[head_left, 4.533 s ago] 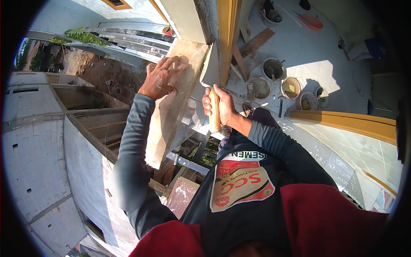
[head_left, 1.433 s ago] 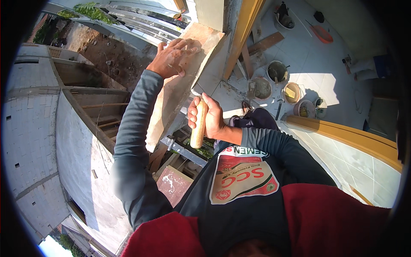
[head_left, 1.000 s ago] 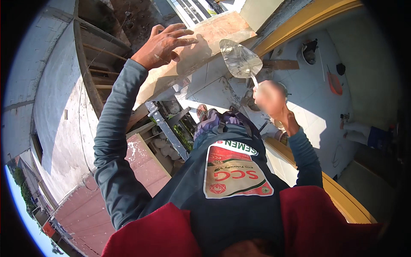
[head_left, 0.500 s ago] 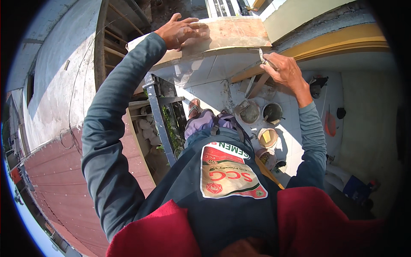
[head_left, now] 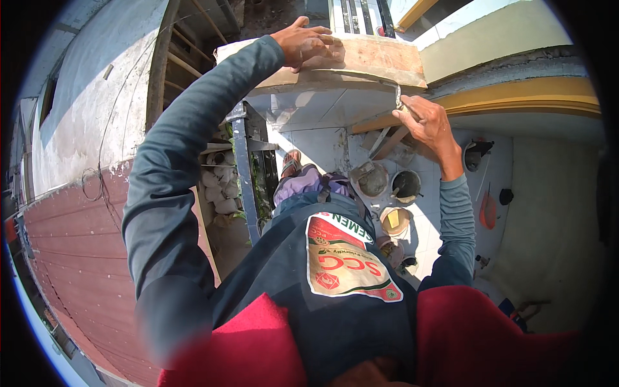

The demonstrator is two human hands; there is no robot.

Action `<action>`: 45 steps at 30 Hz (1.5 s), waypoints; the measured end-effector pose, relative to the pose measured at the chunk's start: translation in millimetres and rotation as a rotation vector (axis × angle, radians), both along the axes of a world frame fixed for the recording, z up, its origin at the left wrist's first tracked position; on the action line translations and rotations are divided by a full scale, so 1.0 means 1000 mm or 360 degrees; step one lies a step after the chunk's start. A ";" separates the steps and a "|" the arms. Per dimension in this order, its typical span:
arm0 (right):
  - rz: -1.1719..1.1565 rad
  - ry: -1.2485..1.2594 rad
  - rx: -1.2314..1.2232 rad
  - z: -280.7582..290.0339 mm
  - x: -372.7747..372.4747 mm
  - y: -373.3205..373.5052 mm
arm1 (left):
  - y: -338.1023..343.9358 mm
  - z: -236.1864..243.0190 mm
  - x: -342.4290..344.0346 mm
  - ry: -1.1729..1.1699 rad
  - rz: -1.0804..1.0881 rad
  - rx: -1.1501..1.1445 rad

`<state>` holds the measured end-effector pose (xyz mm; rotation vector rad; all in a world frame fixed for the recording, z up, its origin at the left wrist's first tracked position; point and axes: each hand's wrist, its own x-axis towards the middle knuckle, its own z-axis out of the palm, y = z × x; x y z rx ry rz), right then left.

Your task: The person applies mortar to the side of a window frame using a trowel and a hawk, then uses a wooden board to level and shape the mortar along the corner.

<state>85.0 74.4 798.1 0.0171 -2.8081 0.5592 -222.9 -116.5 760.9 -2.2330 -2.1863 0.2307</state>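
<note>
A pale, stained wooden board (head_left: 380,57) lies across the top of the view, with a thin layer of grey mortar along its near edge. My left hand (head_left: 311,45) rests on the board's left half, fingers stretched out and slightly apart. At the right end, my right hand (head_left: 422,122) is closed round the handle of a trowel (head_left: 398,95). Its bent metal neck rises to the board's near edge; most of the blade is hidden or seen edge-on there.
Below stand several buckets (head_left: 371,179) on the tiled floor (head_left: 322,145). A dark metal post (head_left: 242,168) rises at left, beside a red-brown corrugated roof (head_left: 77,258). On the right runs a yellow beam (head_left: 516,93). An orange tool (head_left: 488,209) lies farther right.
The whole view has shifted, so board and hands appear lower and farther right. My left hand stays on the board, and my right hand keeps the trowel at its near edge.
</note>
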 end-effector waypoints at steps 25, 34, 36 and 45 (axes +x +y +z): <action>0.0093 -0.0215 0.0028 -0.017 -0.024 -0.078 | -0.048 0.042 -0.027 -0.0132 0.0015 0.0079; 0.0060 -0.0101 -0.0119 0.003 -0.039 -0.061 | -0.053 0.008 -0.035 -0.0127 -0.0032 0.0127; 0.0063 -0.0056 -0.0082 0.007 -0.028 -0.066 | -0.053 0.010 -0.031 -0.0198 -0.0009 0.0095; 0.0043 -0.0131 0.0159 -0.013 -0.051 -0.092 | -0.052 0.015 -0.031 -0.0227 -0.0028 0.0114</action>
